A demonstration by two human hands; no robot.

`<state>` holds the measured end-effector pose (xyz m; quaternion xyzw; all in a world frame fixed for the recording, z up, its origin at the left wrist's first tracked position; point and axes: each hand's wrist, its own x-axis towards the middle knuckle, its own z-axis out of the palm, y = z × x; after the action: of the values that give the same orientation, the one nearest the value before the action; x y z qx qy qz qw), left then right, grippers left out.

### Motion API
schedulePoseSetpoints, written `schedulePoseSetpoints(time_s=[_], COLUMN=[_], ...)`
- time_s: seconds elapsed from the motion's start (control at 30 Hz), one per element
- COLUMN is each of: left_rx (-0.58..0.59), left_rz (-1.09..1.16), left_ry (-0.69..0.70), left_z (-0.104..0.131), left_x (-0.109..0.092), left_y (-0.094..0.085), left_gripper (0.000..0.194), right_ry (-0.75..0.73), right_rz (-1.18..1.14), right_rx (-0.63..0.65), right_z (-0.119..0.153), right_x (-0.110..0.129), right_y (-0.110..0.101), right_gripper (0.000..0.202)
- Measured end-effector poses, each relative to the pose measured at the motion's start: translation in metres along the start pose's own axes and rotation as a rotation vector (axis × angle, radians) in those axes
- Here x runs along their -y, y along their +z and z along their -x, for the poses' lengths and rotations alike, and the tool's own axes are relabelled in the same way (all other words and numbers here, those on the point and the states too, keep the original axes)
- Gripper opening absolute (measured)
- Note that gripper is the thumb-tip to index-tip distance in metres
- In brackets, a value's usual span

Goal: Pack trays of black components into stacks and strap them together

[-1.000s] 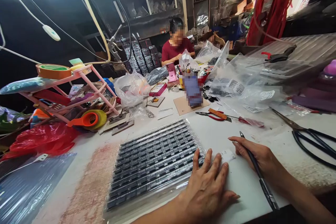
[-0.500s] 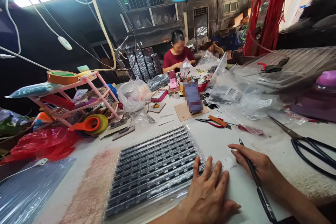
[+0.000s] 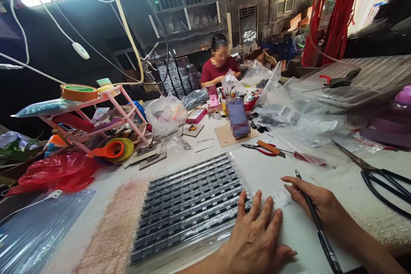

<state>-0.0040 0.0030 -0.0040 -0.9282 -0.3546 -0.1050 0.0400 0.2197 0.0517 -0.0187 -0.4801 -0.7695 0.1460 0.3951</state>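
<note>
My left hand [image 3: 258,231] lies flat with fingers spread over the right edge of a clear plastic-wrapped tray [image 3: 189,205] holding rows of small black parts. Between my two hands a small clear label or slip with tiny marks [image 3: 281,200] lies on the white table. A black pen [image 3: 313,212] is gripped in my right hand [image 3: 321,201], its tip pointing up and away and its other end down toward me. My right fingers are closed round the pen, just right of the slip.
Large black-handled scissors [image 3: 369,171] lie at the right. Red-handled pliers [image 3: 257,149] and a phone-like blurred object [image 3: 237,117] are beyond the tray. A pink rack [image 3: 105,111] with tape stands left. Plastic bags [image 3: 289,113] crowd the back right. A person in red [image 3: 220,66] sits opposite.
The whole view has shifted slightly. Both hands, the pen and the tray keep their places relative to one another.
</note>
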Motion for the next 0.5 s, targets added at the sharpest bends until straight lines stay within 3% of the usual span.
schedulePoseSetpoints(time_s=[0.5], left_rx=[0.010], left_rz=[0.003], left_ry=[-0.016], left_z=[0.0005], left_x=[-0.0017], left_y=[-0.0035], left_gripper=[0.063], right_ry=[0.000], right_rz=[-0.012], right_rx=[0.001], right_z=[-0.0011], right_x=[0.0000], right_y=[0.0003], right_gripper=[0.031])
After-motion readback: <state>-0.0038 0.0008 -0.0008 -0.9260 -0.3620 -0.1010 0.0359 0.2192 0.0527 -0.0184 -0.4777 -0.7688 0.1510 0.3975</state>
